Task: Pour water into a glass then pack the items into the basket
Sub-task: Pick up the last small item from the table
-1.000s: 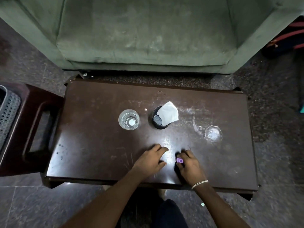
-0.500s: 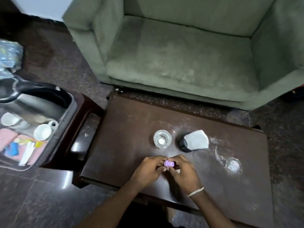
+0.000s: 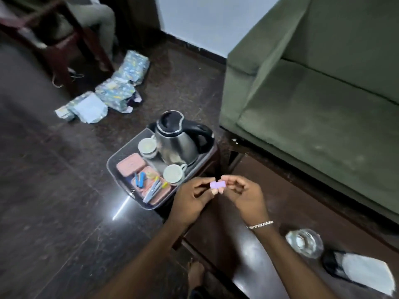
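Observation:
A small purple cap-like item point(image 3: 217, 184) is pinched between the fingertips of my left hand point(image 3: 192, 198) and my right hand point(image 3: 245, 196), held just right of the basket. The grey basket point(image 3: 121, 184) sits on a low stool and holds a steel kettle point(image 3: 176, 142), white cups point(image 3: 173, 174), pink cases point(image 3: 130, 164) and small tools. On the dark wooden table point(image 3: 226, 240) at lower right stands a glass of water point(image 3: 304, 242) beside a black holder with a white tissue point(image 3: 364, 275).
A green sofa point(image 3: 313, 108) fills the right side behind the table. Patterned packets point(image 3: 116, 91) lie on the dark floor at the back left, near a wooden chair point(image 3: 54, 44) where another person sits.
The view has swung left, bringing the basket to the centre. Both hands lifted the purple item off the table and carried it left toward the basket.

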### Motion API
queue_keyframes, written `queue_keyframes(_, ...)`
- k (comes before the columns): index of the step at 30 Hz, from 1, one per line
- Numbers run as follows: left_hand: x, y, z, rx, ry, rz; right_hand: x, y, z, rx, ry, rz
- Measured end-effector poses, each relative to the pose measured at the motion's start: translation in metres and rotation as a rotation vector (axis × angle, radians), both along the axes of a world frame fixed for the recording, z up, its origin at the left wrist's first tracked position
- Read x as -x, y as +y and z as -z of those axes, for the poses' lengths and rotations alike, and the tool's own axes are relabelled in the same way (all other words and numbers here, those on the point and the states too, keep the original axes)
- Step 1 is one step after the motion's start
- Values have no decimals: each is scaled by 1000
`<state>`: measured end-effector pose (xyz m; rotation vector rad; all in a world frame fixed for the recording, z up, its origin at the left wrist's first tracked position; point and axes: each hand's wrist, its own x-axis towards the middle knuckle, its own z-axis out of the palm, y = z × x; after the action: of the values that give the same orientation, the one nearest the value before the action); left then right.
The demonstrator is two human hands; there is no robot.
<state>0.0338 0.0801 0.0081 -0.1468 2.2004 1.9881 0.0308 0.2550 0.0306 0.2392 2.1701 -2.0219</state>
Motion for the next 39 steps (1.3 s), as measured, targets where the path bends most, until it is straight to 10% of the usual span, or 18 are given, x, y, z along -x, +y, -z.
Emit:
queue_keyframes(12,37,-152,12,-17,-51,-366,91,-170,15,-28,-55,-255)
queue_keyframes(26,87,-237,50,983,87,-155,155,-283,60,-680,360,-729)
queue_keyframes(39,79,-238,55,975,41,-135,141,-276,63,-756,461,-779)
